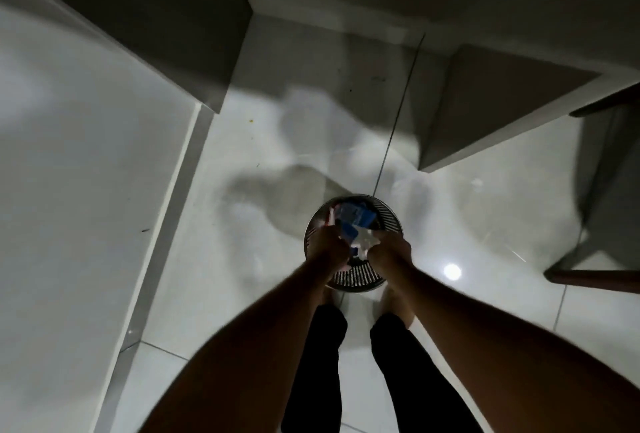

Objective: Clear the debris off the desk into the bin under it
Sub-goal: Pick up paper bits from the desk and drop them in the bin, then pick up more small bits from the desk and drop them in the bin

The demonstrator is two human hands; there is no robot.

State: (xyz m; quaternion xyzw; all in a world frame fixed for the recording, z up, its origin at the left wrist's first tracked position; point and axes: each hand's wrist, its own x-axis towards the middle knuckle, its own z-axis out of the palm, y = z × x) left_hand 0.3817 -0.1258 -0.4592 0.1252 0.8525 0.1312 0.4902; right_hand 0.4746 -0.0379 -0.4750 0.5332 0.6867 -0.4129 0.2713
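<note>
A round metal mesh bin (389, 216) stands on the pale tiled floor right in front of my feet. Blue and white wrappers and crumpled paper (353, 221) fill its mouth. My left hand (327, 245) and my right hand (389, 252) are both down over the bin's opening, fingers closed on the debris, with white crumpled paper between them. The picture is dim and blurred, so the exact pieces in each hand are hard to make out.
The white desk top (69, 155) runs along the left. A grey panel (485, 110) of the desk or a cabinet stands at the right. A dark wooden chair (606, 224) is at the far right. A lamp reflection (452, 271) glints on the floor.
</note>
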